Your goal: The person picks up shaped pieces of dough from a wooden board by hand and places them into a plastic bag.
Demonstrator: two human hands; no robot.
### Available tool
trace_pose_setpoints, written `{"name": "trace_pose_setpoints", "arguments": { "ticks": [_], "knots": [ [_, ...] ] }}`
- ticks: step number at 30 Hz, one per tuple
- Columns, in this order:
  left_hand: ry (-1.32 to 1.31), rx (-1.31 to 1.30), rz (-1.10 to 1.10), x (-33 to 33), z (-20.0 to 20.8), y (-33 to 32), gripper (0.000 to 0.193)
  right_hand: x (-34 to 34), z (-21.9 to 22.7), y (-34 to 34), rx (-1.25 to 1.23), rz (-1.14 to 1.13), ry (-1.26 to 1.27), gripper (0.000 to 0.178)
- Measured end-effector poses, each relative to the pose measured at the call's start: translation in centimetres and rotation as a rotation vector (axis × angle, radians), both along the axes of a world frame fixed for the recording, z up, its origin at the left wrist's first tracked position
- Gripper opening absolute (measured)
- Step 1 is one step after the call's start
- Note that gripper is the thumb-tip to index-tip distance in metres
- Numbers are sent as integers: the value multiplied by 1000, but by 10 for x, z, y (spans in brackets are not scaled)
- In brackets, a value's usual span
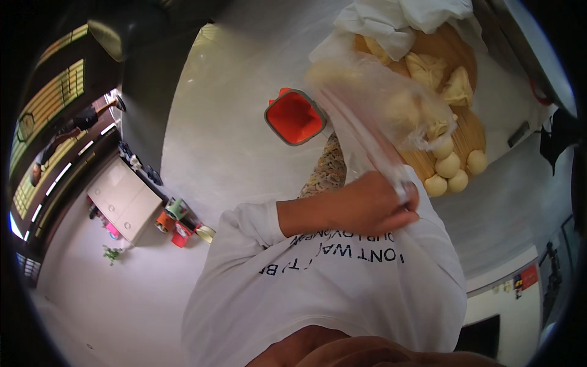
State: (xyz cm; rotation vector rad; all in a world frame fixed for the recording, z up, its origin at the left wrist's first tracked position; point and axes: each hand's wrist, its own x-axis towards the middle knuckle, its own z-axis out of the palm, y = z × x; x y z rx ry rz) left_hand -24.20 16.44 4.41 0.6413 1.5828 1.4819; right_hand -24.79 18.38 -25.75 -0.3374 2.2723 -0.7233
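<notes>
My left hand [384, 202] reaches across my chest, its fingers closed on the gathered edge of a clear plastic bag [422, 113]. My right forearm [380, 147] runs up under the crumpled film, beyond a white sleeve. The right hand's fingers are lost in the plastic and blur. Beneath and beside the bag is a round wooden board [474, 125] with several smooth pale dough balls [447, 164] at its near end. Looser, folded dough pieces [457, 85] lie farther up the board. A white cloth [391, 21] covers its far edge.
Left of the bag stands a red container with a grey rim [295, 117] on the pale table [214, 116]. My patterned trouser leg [327, 165] shows below it. A dark small object [518, 133] lies right of the board. A white cabinet [125, 199] and small coloured chairs [176, 211] are at far left.
</notes>
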Motion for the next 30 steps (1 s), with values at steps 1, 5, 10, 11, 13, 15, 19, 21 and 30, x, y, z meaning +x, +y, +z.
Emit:
{"name": "trace_pose_setpoints", "arguments": {
  "ticks": [1, 5, 10, 11, 13, 15, 19, 21, 30],
  "knots": [
    [50, 43, -12, -1, 3, 4, 11, 4, -1, 5, 17, -2, 14, 28],
    [139, 129, -29, -3, 7, 19, 16, 16, -1, 26, 69, -25, 67, 29],
    [268, 21, -174, -2, -12, 23, 17, 21, -9, 43, 126, -62, 126, 30],
    [317, -14, -165, 2, -21, 19, 16, 22, -12, 49, 139, -70, 136, 31],
    [353, -157, -152, 6, -50, -1, 16, 18, -16, 57, 159, -91, 156, 31],
    [249, -406, -149, 0, -85, -32, 16, 15, -22, 59, 182, -107, 178, 32],
    [-214, -479, 697, -45, -175, -124, 30, 7, -29, 68, 200, -132, 182, 33],
    [-353, -438, 1160, -72, -178, -141, 34, 4, -32, 72, 182, -121, 168, 34],
    [232, -336, 1044, -149, -83, -98, 23, -125, 27, 106, 13, -144, -78, 32]
  ]
}}
